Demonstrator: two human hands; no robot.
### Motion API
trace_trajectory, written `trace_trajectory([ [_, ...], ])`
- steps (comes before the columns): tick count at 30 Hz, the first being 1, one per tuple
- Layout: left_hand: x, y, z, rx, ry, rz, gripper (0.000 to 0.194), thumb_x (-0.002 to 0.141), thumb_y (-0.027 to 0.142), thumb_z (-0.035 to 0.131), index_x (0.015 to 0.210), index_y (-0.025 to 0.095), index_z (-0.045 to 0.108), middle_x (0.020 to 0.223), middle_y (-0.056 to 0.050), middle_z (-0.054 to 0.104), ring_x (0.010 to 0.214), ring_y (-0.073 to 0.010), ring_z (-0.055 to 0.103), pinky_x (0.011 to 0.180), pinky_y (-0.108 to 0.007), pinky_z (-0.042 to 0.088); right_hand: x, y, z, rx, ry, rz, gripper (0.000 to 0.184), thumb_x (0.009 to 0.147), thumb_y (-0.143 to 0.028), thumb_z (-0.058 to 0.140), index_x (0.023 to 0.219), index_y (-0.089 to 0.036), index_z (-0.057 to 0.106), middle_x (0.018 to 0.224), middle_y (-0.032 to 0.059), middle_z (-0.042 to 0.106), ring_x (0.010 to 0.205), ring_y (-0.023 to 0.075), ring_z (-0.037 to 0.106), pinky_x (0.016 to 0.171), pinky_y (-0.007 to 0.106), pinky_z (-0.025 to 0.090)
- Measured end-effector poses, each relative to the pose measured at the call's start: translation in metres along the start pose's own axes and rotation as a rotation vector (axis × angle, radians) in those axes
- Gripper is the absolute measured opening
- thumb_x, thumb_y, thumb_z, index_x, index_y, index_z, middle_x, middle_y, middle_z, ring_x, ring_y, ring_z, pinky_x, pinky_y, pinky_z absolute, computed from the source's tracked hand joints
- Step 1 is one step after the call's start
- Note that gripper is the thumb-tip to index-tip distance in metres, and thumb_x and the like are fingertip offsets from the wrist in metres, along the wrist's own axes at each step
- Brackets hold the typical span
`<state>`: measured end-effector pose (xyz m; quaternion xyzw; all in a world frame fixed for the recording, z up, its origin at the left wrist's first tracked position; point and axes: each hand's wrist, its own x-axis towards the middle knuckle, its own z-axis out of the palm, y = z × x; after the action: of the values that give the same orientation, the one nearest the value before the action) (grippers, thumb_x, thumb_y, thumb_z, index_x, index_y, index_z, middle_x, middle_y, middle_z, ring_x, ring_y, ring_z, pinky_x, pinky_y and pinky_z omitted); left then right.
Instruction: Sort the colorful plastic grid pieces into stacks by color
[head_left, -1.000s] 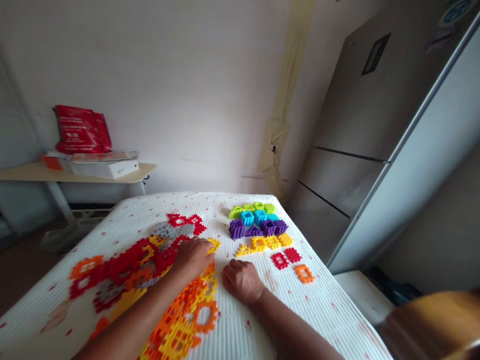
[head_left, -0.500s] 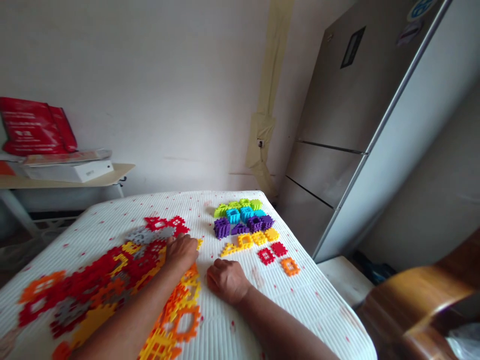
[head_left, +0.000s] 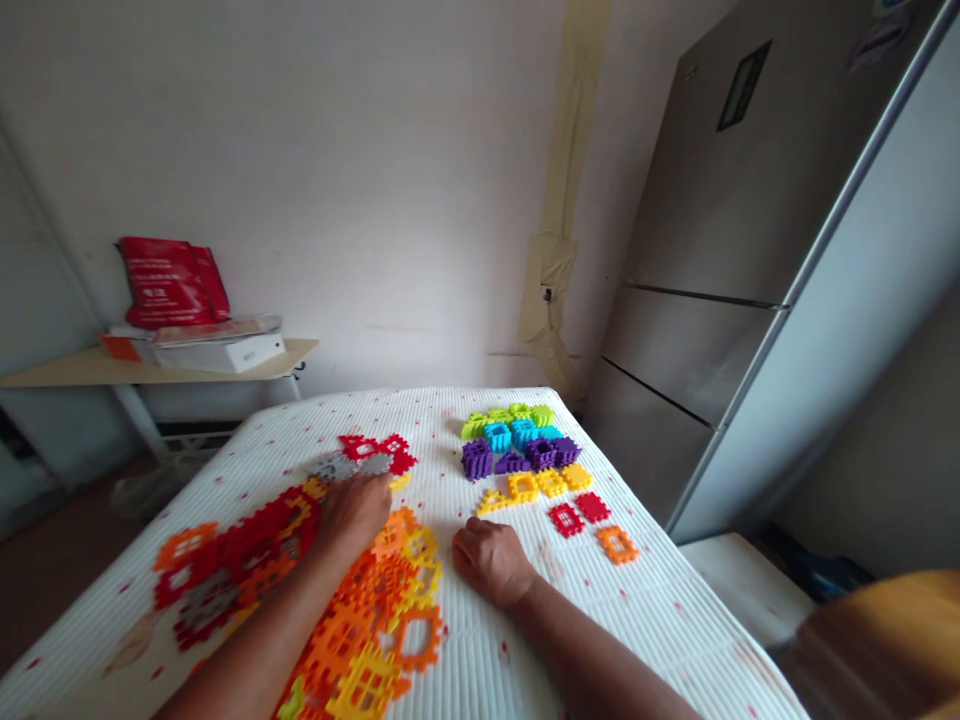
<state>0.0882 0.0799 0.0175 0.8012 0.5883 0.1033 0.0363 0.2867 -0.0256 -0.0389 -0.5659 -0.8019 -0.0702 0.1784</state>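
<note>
My left hand (head_left: 355, 512) reaches into the spread of interlocking plastic building pieces, between the red pieces (head_left: 262, 535) and the orange pieces (head_left: 375, 580). Its fingers curl downward, mostly hidden behind the back of the hand; whatever they grip cannot be made out. Just past the knuckles lie grey gear-like pieces (head_left: 334, 466) and a yellow piece (head_left: 400, 482). My right hand (head_left: 492, 561) rests on the tablecloth as a loose fist, with nothing visible in it. Beyond it stand rows of sorted pieces: green (head_left: 508, 420), blue (head_left: 523, 434), purple (head_left: 477, 460), yellow (head_left: 523, 488), red (head_left: 565, 520) and orange (head_left: 617, 545).
The table has a white ribbed cloth (head_left: 480, 650) with red dots. A fridge (head_left: 697, 250) stands beyond its right edge, and a blurred wooden chair (head_left: 877, 650) is at lower right. A side table (head_left: 75, 372) at left holds a red bag (head_left: 171, 282) and boxes.
The view has turned a little left. My left hand has moved left across the pieces, away from the yellow one at its fingertips. My right fist stays in place on the cloth.
</note>
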Motion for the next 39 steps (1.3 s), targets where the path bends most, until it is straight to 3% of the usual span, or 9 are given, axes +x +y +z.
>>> trace_trajectory([
  [5,-0.006,-0.017,-0.010,-0.277,0.106,-0.109,0.022,0.080,0.024,0.045,0.081,0.018,0.066,0.076,-0.009,0.068,0.089,-0.0274,0.063,0.083,-0.041,0.042,0.000,-0.003,-0.003,0.018,-0.017,0.021,0.018,0.084,-0.015,0.046,0.072,-0.018,0.059,0.073,0.0010,0.061,0.063,0.0105,0.056,0.056,0.019,0.036],
  [10,-0.036,-0.024,-0.011,-0.739,0.161,-0.189,0.035,0.074,0.037,0.045,0.097,0.017,0.062,0.081,-0.005,0.070,0.078,-0.0217,0.066,0.071,-0.030,0.049,-0.001,-0.001,-0.003,0.073,-0.027,0.036,0.021,0.086,-0.015,0.044,0.072,-0.018,0.059,0.075,0.0013,0.060,0.066,0.0106,0.057,0.059,0.019,0.038],
  [13,-0.064,-0.021,-0.010,-0.981,0.166,-0.255,0.045,0.070,0.046,0.050,0.103,0.016,0.057,0.073,-0.002,0.068,0.068,-0.0201,0.067,0.064,-0.030,0.051,-0.002,-0.002,-0.007,0.166,-0.017,0.073,0.018,0.086,-0.016,0.045,0.078,-0.019,0.061,0.080,0.0021,0.061,0.071,0.0115,0.058,0.063,0.019,0.041],
  [16,-0.088,-0.014,-0.007,-1.147,0.164,-0.311,0.037,0.067,0.047,0.057,0.090,0.019,0.055,0.064,0.001,0.064,0.063,-0.0187,0.066,0.060,-0.028,0.050,0.001,-0.012,-0.014,0.359,0.078,0.102,0.016,0.086,-0.024,0.049,0.095,-0.019,0.062,0.089,0.0038,0.062,0.075,0.0124,0.059,0.066,0.021,0.043],
  [19,-0.100,-0.005,-0.002,-1.260,0.163,-0.337,0.029,0.066,0.047,0.060,0.079,0.021,0.053,0.062,0.002,0.061,0.059,-0.0172,0.063,0.057,-0.027,0.049,0.005,-0.034,-0.020,0.522,0.152,0.122,0.021,0.086,-0.032,0.050,0.097,-0.018,0.061,0.087,0.0040,0.063,0.070,0.0125,0.059,0.064,0.022,0.045],
  [26,-0.107,0.005,0.008,-1.346,0.177,-0.307,0.026,0.065,0.045,0.064,0.074,0.022,0.056,0.066,0.004,0.058,0.066,-0.0168,0.058,0.060,-0.026,0.048,0.007,-0.077,-0.026,0.666,0.157,0.150,0.033,0.082,-0.034,0.056,0.110,-0.018,0.059,0.089,0.0060,0.062,0.074,0.0159,0.060,0.064,0.026,0.048],
  [29,-0.109,0.004,0.010,-1.316,0.099,-0.269,0.023,0.068,0.042,0.063,0.070,0.021,0.055,0.063,0.004,0.057,0.064,-0.0163,0.058,0.060,-0.025,0.046,0.004,-0.080,-0.023,0.691,0.146,0.172,0.040,0.078,-0.034,0.060,0.114,-0.017,0.056,0.094,0.0078,0.062,0.080,0.0186,0.060,0.069,0.029,0.049],
  [32,-0.109,0.004,0.012,-1.316,0.019,-0.291,0.029,0.066,0.043,0.065,0.082,0.020,0.060,0.070,0.000,0.063,0.072,-0.0202,0.062,0.065,-0.028,0.048,0.001,-0.080,-0.017,0.719,0.169,0.169,0.048,0.075,-0.037,0.064,0.118,-0.017,0.054,0.100,0.0095,0.060,0.088,0.0210,0.058,0.077,0.033,0.049],
  [39,-0.113,0.012,0.008,-1.164,0.047,-0.303,0.037,0.063,0.055,0.064,0.078,0.022,0.065,0.069,-0.002,0.068,0.073,-0.0238,0.066,0.063,-0.030,0.053,0.002,-0.079,-0.019,0.859,0.271,0.176,0.051,0.075,-0.050,0.064,0.115,-0.019,0.055,0.097,0.0068,0.057,0.081,0.0171,0.056,0.070,0.029,0.050],
])
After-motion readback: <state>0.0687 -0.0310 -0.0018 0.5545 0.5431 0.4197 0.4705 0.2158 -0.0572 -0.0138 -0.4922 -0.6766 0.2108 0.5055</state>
